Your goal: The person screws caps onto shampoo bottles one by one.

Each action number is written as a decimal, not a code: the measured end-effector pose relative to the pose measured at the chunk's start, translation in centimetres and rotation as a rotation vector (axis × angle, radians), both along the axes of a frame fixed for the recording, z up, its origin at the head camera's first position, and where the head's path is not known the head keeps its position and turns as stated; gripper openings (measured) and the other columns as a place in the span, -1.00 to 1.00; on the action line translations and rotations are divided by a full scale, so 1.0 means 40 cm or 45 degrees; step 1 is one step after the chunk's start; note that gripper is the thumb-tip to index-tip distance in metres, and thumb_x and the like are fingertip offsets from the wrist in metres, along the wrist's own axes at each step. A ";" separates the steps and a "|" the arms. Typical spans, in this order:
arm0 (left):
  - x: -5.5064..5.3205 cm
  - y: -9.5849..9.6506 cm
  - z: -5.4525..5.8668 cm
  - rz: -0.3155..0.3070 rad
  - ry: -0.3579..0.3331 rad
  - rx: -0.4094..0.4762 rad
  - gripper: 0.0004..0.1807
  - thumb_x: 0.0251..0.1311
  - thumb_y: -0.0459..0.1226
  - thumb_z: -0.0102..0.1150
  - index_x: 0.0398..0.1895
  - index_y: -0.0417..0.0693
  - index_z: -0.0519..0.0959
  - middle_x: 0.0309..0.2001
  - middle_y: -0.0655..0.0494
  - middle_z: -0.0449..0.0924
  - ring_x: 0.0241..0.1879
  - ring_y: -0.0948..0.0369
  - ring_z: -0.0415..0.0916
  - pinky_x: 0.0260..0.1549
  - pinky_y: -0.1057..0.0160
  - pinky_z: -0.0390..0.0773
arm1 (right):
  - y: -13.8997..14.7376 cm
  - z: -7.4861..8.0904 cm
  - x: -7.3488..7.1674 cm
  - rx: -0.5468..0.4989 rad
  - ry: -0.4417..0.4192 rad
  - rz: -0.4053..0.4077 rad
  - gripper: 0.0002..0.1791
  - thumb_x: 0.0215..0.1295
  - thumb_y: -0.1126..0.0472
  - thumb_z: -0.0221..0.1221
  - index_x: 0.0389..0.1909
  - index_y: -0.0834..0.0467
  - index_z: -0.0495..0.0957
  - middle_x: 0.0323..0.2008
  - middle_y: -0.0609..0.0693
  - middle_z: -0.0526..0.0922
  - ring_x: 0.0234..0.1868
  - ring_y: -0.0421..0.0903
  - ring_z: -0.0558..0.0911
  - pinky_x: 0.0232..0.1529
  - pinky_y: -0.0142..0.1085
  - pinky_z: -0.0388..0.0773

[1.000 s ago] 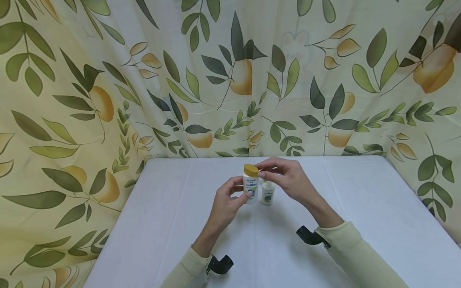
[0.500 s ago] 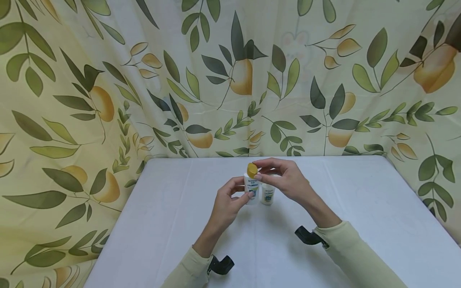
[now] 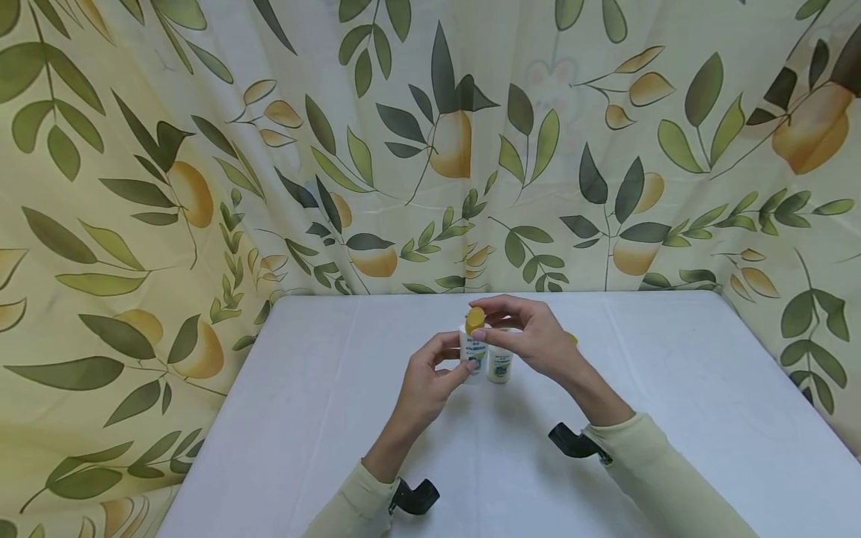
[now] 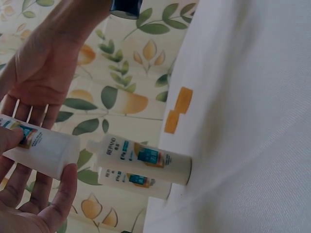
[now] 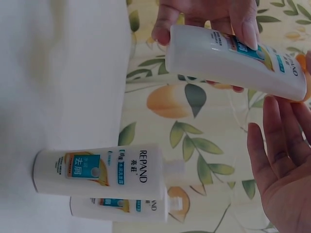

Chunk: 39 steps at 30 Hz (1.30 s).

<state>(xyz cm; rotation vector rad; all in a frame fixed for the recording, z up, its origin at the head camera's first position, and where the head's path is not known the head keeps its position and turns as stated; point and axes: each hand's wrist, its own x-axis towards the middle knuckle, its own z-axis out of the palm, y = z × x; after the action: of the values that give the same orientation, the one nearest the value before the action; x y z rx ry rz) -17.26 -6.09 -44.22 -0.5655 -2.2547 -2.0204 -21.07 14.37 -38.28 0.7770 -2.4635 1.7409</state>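
Observation:
My left hand [image 3: 427,381] grips a white shampoo bottle [image 3: 473,351] round its body and holds it above the table. At its top sits a yellow flip-top cap [image 3: 474,320], which my right hand [image 3: 534,336] pinches between thumb and fingers. In the right wrist view the bottle [image 5: 233,60] lies across between the two hands, its orange-yellow cap [image 5: 306,73] partly cut off by the frame edge. Close beside it, two matching bottles stand on the table without caps, a nearer bottle [image 5: 97,172] and one behind it [image 5: 121,208], with bare white necks.
Two loose orange-yellow caps [image 4: 182,100] lie on the white table [image 3: 303,418]; in the head view a sliver of a cap [image 3: 572,338] shows behind my right wrist. A fruit-patterned curtain [image 3: 430,149] hangs behind the table and at its sides.
The yellow cap has turned and tilted under my right hand's fingers. The held bottle has shifted slightly right, along with my left hand. The standing bottles have stayed put.

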 end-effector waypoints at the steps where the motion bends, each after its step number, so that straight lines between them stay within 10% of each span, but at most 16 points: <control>1: 0.000 0.000 0.000 0.000 0.001 -0.004 -0.56 0.30 -0.33 0.34 0.23 0.05 0.54 0.15 0.14 0.59 0.08 0.14 0.56 -0.12 0.29 0.72 | 0.000 0.000 0.000 0.003 -0.001 -0.006 -0.60 0.29 0.22 0.38 0.15 0.09 0.63 -0.02 0.00 0.69 -0.04 0.00 0.65 0.08 -0.21 0.63; 39: -0.007 -0.015 0.002 0.012 -0.012 0.013 -0.55 0.31 -0.30 0.34 0.26 0.03 0.54 0.16 0.12 0.60 0.07 0.10 0.58 -0.07 0.25 0.72 | 0.023 -0.001 -0.002 -0.060 0.066 0.024 -0.77 0.37 0.29 0.29 0.00 0.16 0.72 -0.02 0.01 0.69 0.00 -0.10 0.66 0.06 -0.36 0.64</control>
<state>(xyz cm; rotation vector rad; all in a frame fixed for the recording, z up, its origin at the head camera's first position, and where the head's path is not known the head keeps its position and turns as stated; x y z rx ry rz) -17.55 -6.70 -44.16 -0.5453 -2.2469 -2.0330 -21.14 15.27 -38.31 0.8325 -2.3813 1.7545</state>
